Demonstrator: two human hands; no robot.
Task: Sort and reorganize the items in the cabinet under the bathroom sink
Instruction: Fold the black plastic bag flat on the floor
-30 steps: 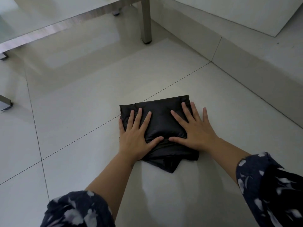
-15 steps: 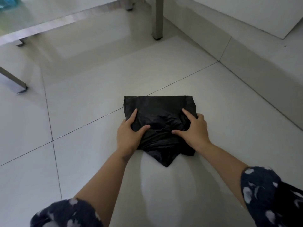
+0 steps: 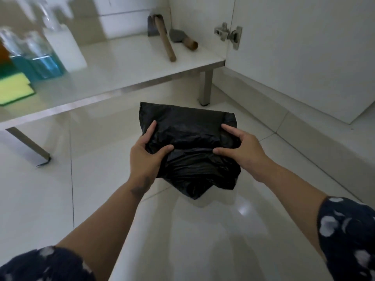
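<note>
1. Above the floor [image 3: 60, 199], in front of the cabinet shelf [image 3: 129, 63], both hands hold a folded black bag [image 3: 192, 138].
2. Left hand [image 3: 146, 157] and right hand [image 3: 241, 151] pinch its side edges, fingers curled underneath.
3. Its long axis runs left to right; the shelf lies straight ahead, equally near both hands.

Glossy pale floor tiles [image 3: 36, 199] (dim light), white cabinet door [image 3: 304, 47]
</note>
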